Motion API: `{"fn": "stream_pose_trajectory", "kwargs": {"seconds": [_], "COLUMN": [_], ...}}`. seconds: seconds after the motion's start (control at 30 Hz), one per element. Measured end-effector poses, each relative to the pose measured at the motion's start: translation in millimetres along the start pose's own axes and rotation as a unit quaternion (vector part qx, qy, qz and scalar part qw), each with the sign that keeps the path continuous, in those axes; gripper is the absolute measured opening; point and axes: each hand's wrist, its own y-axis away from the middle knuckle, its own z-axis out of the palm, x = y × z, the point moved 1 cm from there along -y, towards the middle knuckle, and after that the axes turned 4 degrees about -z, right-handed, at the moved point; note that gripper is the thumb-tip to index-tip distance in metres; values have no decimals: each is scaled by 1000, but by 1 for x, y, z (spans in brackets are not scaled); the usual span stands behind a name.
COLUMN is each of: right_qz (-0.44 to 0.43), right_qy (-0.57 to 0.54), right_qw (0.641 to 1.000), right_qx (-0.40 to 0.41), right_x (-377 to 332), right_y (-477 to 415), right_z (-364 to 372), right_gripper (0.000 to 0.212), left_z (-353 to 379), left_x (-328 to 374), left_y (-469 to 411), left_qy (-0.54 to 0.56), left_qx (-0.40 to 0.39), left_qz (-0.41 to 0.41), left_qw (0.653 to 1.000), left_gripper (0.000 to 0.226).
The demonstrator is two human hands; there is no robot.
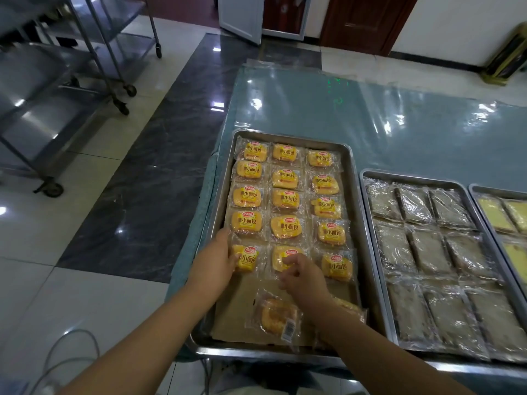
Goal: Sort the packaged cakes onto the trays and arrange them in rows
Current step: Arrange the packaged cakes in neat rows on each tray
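The left hand (pixel 216 260) lay open, its straight fingers pressing the left edge of the corner packet (pixel 246 259) in the nearest full row. The right hand (pixel 305 280) hovered over the middle packet (pixel 281 256) of that row with fingers curled. I could not tell whether it pinched the wrapper or only touched it. Both packets sat in the left tray (pixel 256 350), which held five rows of three yellow packaged cakes, labels up and fairly straight. The farthest row lay close to the tray's far rim. Nearer the person, a loose packet (pixel 278 317) lay label down and askew on the brown paper liner (pixel 231 306), and a second packet (pixel 352 307) showed partly from under the right forearm. By my reading this tray was most of the way filled. The hands seemed to be squaring up the fifth row, and a sixth row had yet to be set out from the loose packets. Just beside it stood the middle tray (pixel 413 178), filled with dark wrapped cakes (pixel 422 249) in three rows of three, which looked finished. A third tray (pixel 496 191) at the right edge held pale yellow cakes (pixel 490 212), but most of it was out of view. All three rested on the table (pixel 370 124) under clear plastic sheeting.
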Motion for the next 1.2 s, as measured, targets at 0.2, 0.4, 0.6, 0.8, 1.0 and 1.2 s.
{"fn": "stream_pose_trajectory", "kwargs": {"seconds": [0.2, 0.4, 0.6, 0.8, 1.0, 1.2], "right_qz": [-70, -235, -194, -221, -187, -246], "right_qy": [129, 363, 437, 354, 377, 434], "right_qw": [989, 902, 875, 907, 899, 854], "right_qx": [28, 5, -79, -60, -121, -145], "right_x": [14, 21, 28, 17, 29, 34], "right_y": [3, -2, -7, 4, 25, 30], "right_z": [-13, -10, -4, -18, -26, -18], "right_gripper": [15, 42, 61, 43, 21, 24], "left_z": [10, 19, 21, 13, 27, 32], "left_x": [-2, -1, -1, 2, -2, -12], "left_y": [-4, 4, 4, 11, 38, 46], "left_qy": [-229, -259, -252, -218, -157, -78], "left_qx": [50, -8, -35, -41, -200, -315], "left_qz": [72, 201, 193, 235, 197, 212], "left_qw": [970, 945, 948, 946, 947, 922], "left_gripper": [56, 46, 48, 43, 39, 63]}}
